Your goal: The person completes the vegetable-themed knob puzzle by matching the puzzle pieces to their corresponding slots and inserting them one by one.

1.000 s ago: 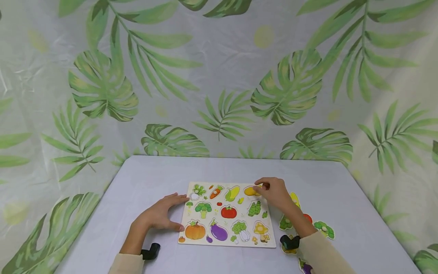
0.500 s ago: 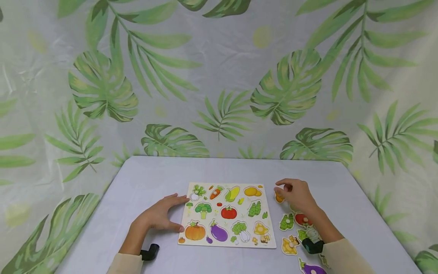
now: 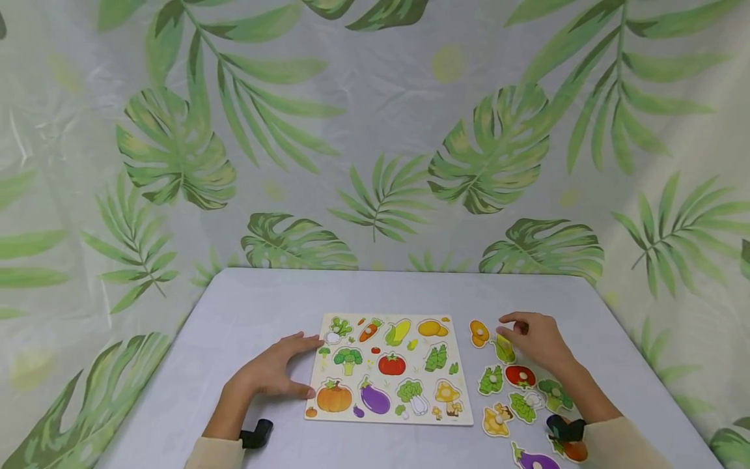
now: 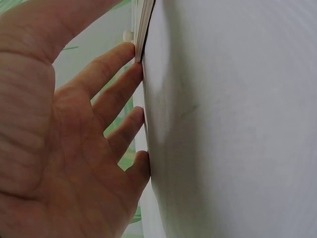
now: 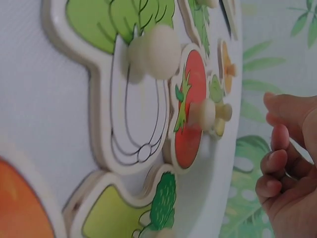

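My left hand (image 3: pixel 272 368) lies with fingers spread at the left edge of a wooden vegetable puzzle board (image 3: pixel 389 420); in the left wrist view its fingertips (image 4: pixel 130 52) touch the board's edge. My right hand (image 3: pixel 539 335) hovers at the corn puzzle piece (image 3: pixel 505 350), thumb and index finger apart close over its upper end. In the right wrist view the right hand (image 5: pixel 294 163) has loosely bent fingers and nothing in them. A yellow-orange potato puzzle piece (image 3: pixel 479 333) with a knob lies just left of the corn. On the board, the radish (image 3: pixel 336 329) and carrot (image 3: pixel 370 329) pieces carry knobs.
Several other knobbed pieces lie right of the board: asparagus (image 3: pixel 490 380), tomato (image 3: pixel 520 376), bok choy (image 3: pixel 523 407), broccoli (image 3: pixel 555 394), mushroom (image 3: pixel 495 420), eggplant (image 3: pixel 534 461) and pumpkin (image 3: pixel 575 449). The right forearm passes over some. A leaf-patterned cloth (image 3: pixel 387 130) hangs behind the white table (image 3: pixel 281 286).
My right hand has carried the potato piece from the board's upper right corner to the table, let it go there, and moved right to the corn piece. The left hand has stayed put.
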A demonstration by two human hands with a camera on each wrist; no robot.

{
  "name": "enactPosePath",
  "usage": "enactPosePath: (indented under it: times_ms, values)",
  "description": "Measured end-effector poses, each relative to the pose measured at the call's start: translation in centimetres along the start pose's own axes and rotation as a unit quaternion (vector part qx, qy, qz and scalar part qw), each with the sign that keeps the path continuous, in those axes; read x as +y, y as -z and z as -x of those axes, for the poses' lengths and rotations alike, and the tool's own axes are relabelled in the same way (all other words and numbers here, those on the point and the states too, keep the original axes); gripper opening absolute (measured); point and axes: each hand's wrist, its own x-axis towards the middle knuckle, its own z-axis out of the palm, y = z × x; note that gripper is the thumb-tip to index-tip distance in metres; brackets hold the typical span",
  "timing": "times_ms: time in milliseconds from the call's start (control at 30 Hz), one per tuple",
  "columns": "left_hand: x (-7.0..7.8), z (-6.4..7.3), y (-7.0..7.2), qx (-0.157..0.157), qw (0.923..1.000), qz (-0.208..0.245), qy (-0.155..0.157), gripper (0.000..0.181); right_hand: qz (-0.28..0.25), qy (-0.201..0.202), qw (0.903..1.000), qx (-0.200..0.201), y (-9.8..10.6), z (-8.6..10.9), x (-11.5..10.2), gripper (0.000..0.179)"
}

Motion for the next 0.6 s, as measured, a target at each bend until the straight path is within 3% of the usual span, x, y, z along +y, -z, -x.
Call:
enactPosePath:
  times_ms: [600]
  values:
    - [-0.2, 0.0, 0.0, 0.001, 0.9999, -0.006, -0.009, 0.097, -0.011, -0.023, 0.9962, -0.083, -0.2, 1.2, 1.4, 0.033]
